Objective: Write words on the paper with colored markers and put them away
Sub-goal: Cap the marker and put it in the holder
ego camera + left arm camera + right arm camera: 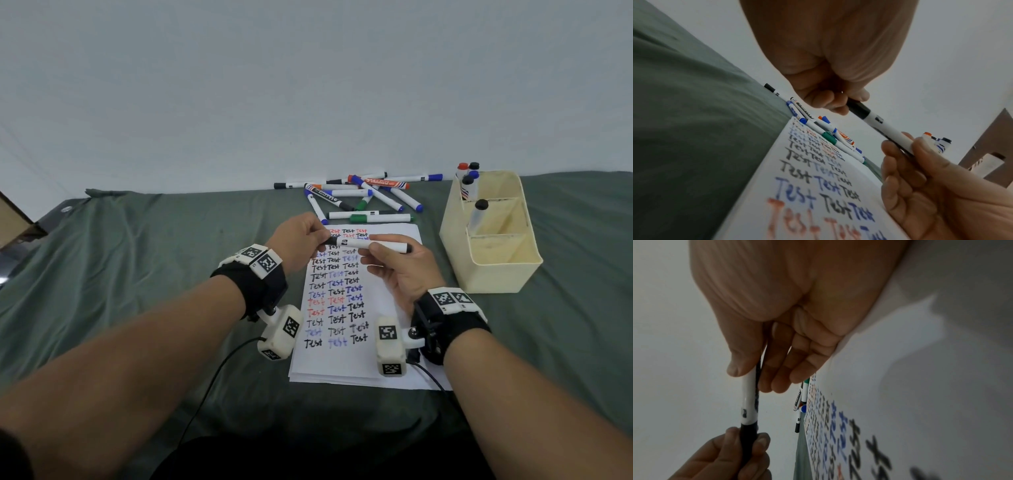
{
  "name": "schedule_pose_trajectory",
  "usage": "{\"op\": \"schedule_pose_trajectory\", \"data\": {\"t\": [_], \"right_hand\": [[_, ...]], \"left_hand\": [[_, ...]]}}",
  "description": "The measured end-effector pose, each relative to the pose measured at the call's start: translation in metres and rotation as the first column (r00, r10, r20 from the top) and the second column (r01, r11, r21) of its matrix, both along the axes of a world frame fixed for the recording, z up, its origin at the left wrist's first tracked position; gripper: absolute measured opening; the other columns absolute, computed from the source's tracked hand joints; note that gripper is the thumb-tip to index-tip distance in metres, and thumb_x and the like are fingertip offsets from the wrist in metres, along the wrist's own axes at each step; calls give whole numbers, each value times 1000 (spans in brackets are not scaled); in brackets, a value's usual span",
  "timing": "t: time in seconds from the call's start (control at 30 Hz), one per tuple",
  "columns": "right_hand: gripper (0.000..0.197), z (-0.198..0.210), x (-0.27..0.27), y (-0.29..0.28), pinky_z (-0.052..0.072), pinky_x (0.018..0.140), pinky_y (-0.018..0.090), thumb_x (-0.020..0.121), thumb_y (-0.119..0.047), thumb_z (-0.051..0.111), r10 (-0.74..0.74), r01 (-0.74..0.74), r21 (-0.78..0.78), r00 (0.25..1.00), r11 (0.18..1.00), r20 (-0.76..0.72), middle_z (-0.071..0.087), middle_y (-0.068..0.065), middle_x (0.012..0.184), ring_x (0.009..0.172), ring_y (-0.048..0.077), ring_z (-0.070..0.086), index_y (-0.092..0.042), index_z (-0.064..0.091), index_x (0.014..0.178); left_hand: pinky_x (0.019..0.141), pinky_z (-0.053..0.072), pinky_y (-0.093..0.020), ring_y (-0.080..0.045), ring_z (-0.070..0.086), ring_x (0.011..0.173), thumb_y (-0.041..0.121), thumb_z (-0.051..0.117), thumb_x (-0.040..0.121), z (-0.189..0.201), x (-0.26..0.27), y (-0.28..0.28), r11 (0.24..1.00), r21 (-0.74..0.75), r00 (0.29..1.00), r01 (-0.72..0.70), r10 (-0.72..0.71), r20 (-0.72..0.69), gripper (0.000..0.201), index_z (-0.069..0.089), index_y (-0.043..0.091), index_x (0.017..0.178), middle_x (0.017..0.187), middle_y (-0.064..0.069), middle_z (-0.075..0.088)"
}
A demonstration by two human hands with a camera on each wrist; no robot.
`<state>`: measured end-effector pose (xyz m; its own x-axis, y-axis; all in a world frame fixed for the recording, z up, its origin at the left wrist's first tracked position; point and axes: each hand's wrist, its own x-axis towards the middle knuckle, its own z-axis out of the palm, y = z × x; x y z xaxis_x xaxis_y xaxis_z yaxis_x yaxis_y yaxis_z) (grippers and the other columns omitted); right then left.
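Observation:
A white marker with a black cap (363, 244) is held level above the top of the paper (346, 359). My left hand (305, 236) pinches its black cap (858, 108) at the left end. My right hand (394, 263) pinches the white barrel (749, 395) near the right end, thumb on top. The cap sits on the barrel. The paper carries rows of the word "Test" in black, blue and red. A pile of loose markers (359, 195) lies beyond the paper's far edge.
A cream desk organiser (493, 236) stands to the right of the paper with several markers upright in its back compartments (469, 181). A green cloth (137, 274) covers the table. A white wall rises behind. A cardboard edge (13, 222) shows at far left.

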<state>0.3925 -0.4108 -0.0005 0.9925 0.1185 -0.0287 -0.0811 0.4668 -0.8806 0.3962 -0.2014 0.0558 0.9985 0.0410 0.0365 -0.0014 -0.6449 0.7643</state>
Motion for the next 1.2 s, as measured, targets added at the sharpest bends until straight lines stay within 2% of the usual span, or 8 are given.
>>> {"op": "schedule_pose_trajectory", "data": {"t": [0.23,0.3,0.37,0.43,0.53,0.87,1.03,1.2], "right_hand": [[10,-3,2,0,56,63,31,87,-5,77,-36,39,-85,999,996,37,75,27,90,70,28,69,-15,78,89],[9,-4,3,-1,55,61,30,88,-4,76,-56,60,-117,998,991,37,74,25,86,67,26,66,-13,76,91],[10,-5,4,-1,55,59,29,88,-4,74,-79,82,-139,997,987,27,73,19,81,66,22,65,-10,72,95],[14,-5,6,0,54,57,29,89,-2,73,-103,103,-137,995,985,7,72,15,77,63,21,64,-11,66,97],[21,-5,7,1,53,55,28,90,0,72,-140,136,-98,989,986,-35,71,11,72,61,20,63,-14,59,98],[15,19,-6,8,58,77,26,84,-9,79,-240,280,-370,959,886,151,77,-3,87,81,8,72,-20,74,93],[46,77,-12,15,51,76,10,92,-13,71,-168,368,-477,896,798,411,70,-11,107,92,-4,67,-40,56,127],[61,162,14,-27,59,80,27,96,-14,62,-316,609,-388,738,691,596,66,-6,110,88,6,71,-42,40,146]], "left_hand": [[67,50,-28,-10,61,74,44,57,96,-2,13,5,940,314,991,131,-133,-15,20,59,24,91,84,14,68],[78,48,-29,-8,58,93,69,59,83,-8,15,9,876,443,981,192,-188,-53,50,57,26,109,104,14,61],[103,42,-41,-21,48,127,89,53,67,-17,17,12,790,556,966,258,-193,-174,99,42,22,140,137,1,51],[120,18,-51,-30,11,151,99,41,55,-30,12,15,678,649,924,345,-124,-361,134,6,20,157,165,-6,8],[120,-2,-56,-27,-16,151,103,34,53,-46,6,19,613,670,873,420,-70,-483,138,-17,25,155,163,0,-24],[117,-3,-59,-27,-19,150,108,30,38,-46,9,19,640,639,857,426,-60,-512,148,-19,29,153,162,2,-27],[117,-3,-60,-26,-19,150,111,26,29,-44,9,20,645,628,849,436,-62,-525,154,-20,31,153,161,4,-29],[117,-5,-59,-26,-21,149,111,26,30,-44,9,20,649,620,844,441,-66,-532,153,-21,32,153,160,4,-30]]}}
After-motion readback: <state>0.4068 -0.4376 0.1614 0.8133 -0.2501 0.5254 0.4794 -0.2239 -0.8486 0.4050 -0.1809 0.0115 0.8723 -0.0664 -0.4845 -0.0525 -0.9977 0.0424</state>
